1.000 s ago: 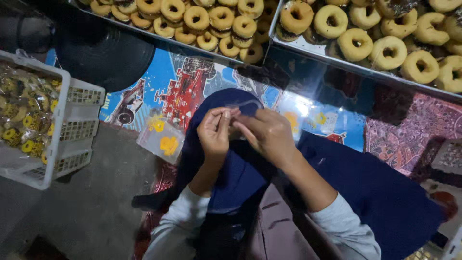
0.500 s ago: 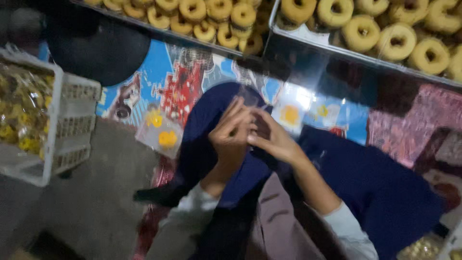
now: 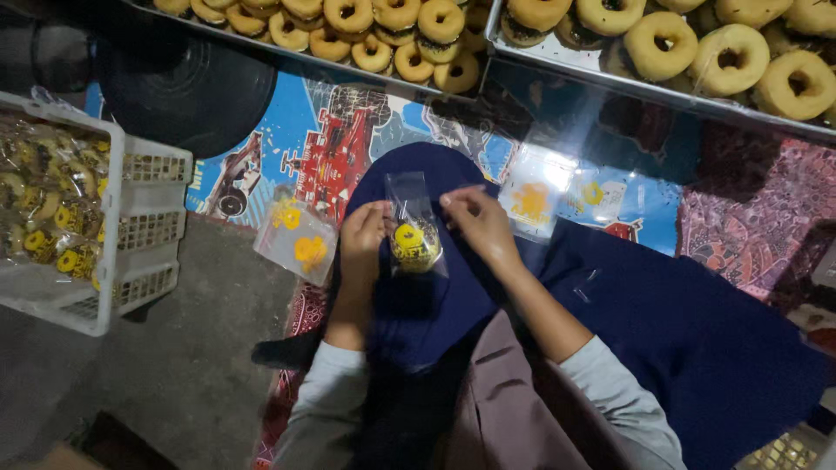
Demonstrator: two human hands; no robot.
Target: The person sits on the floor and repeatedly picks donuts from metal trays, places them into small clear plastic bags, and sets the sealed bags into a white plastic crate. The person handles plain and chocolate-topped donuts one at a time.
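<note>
Two hands meet over a dark blue cloth (image 3: 418, 305) in the head view, and between them hangs a small clear bag (image 3: 414, 228) with a doughnut in it, marked by a yellow round sticker. The left hand (image 3: 364, 237) pinches the bag's left edge near the top, fingers closed on the film; the right hand (image 3: 475, 218) pinches the upper right edge, fingertips narrowed on the plastic. The bag hangs just above the cloth, in the person's lap area.

The grip looks light and sits only on thin film, so the doughnut's weight could tilt the bag or slide it out of the fingers onto the cloth.

Beyond the hands a printed mat (image 3: 348, 148) with a red vehicle picture covers the floor, with bare grey floor to the left. More clear bags (image 3: 296, 244) lie on it, left and right of the hands. Metal trays (image 3: 557, 65) of plain ring doughnuts (image 3: 731, 57) run along the top edge. A white plastic crate (image 3: 144, 226) at left holds already bagged doughnuts. The room is dim
</note>
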